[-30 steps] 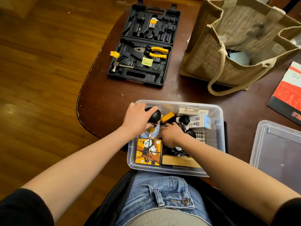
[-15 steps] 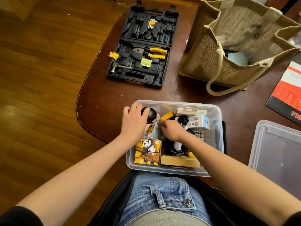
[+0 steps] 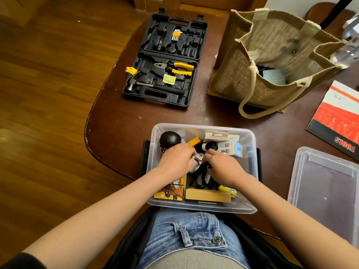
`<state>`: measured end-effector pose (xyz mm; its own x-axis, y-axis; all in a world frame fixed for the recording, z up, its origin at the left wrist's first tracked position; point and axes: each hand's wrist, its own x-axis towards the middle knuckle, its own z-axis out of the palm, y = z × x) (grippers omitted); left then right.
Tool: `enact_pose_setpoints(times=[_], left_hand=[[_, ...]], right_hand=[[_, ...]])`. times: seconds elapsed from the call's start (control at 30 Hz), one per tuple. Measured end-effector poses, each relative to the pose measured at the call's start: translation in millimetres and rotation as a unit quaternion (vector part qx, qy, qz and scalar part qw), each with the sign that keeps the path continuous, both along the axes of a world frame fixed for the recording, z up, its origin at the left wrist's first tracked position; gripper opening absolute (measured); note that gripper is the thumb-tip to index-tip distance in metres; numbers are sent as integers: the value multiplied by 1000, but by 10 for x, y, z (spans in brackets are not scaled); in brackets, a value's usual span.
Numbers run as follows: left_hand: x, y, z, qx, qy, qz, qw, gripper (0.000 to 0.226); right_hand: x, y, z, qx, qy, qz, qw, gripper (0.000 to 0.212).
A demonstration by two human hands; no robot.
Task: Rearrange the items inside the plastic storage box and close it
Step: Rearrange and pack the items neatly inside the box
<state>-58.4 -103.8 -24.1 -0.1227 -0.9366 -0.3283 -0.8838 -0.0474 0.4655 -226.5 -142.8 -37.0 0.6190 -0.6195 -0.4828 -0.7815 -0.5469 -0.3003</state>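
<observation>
The clear plastic storage box [image 3: 204, 127] sits at the table's near edge, in front of my lap. Both hands are inside it. My left hand [image 3: 176, 162] curls its fingers round a small white-grey item [image 3: 195, 166] in the middle of the box. My right hand [image 3: 223, 167] grips a bundle of black cable [image 3: 203, 176] beside it. A black round object [image 3: 170, 139] lies free in the far left corner. An orange picture box [image 3: 171, 193], a tan flat box [image 3: 207, 195], a yellow tool [image 3: 194, 141] and white cartons [image 3: 231, 149] fill the rest. The clear lid [image 3: 326, 191] lies to the right.
An open black tool case [image 3: 165, 61] with pliers and a hammer lies at the far left of the dark table [image 3: 116, 123]. A jute tote bag [image 3: 272, 61] stands at the far right. A red and white booklet [image 3: 340, 117] lies beyond the lid.
My left hand has let go of the black round object and moved to the middle of the box. My right hand has shifted nearer onto the black cable.
</observation>
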Motion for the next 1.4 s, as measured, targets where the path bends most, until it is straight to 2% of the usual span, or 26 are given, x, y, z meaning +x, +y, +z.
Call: enact_pose_setpoints(times=[0.07, 0.2, 0.27, 0.33, 0.43, 0.57, 0.7, 0.8, 0.93, 1.0, 1.1, 1.2, 1.27, 1.33, 1.4], left_hand=[[-100, -32, -66, 59, 0, 5, 998, 31], [-231, -112, -158, 161, 21, 8, 987, 41], [-303, -129, -192, 206, 32, -16, 978, 41], [-371, -123, -249, 224, 37, -25, 974, 37], [-475, -97, -330, 220, 21, 17, 975, 40], [-615, -64, -391, 171, -27, 41, 984, 25], [-576, 11, -325, 133, 15, 65, 989, 28], [-468, 81, -208, 107, 55, 60, 991, 21], [-350, 88, -10, 109, 127, 14, 986, 21], [-324, 87, 59, 128, 152, -20, 980, 33], [-362, 111, 92, 153, 129, -91, 976, 45], [-443, 137, 74, 198, 105, -157, 962, 41], [-497, 145, 64, 215, 129, -139, 958, 33], [-523, 114, 35, 208, 159, -80, 962, 41], [-512, 60, -26, 174, 145, -14, 974, 41]], right_hand=[[-66, 6, 45, -6, 21, -1, 1000, 22], [-169, 33, 76, -17, 27, 22, 999, 32], [-204, 42, 90, -6, 4, 15, 1000, 37], [-258, 27, 120, 21, -45, -33, 998, 36], [-404, -14, 154, 23, -109, -129, 985, 22], [-624, -29, 189, 39, -97, -160, 982, 12], [-721, -5, 208, 59, -100, -162, 980, 11], [-727, -17, 232, 34, -93, -173, 980, 13], [-717, -93, 279, -42, -71, -191, 978, 15], [-691, -145, 297, -74, -44, -177, 981, 23], [-601, -228, 273, -100, 33, -124, 987, 24], [-493, -296, 208, -129, 73, -92, 985, 16], [-465, -335, 172, -140, 72, -92, 983, 18], [-485, -352, 138, -141, 48, -100, 984, 19], [-528, -334, 104, -129, 13, -111, 985, 24]])
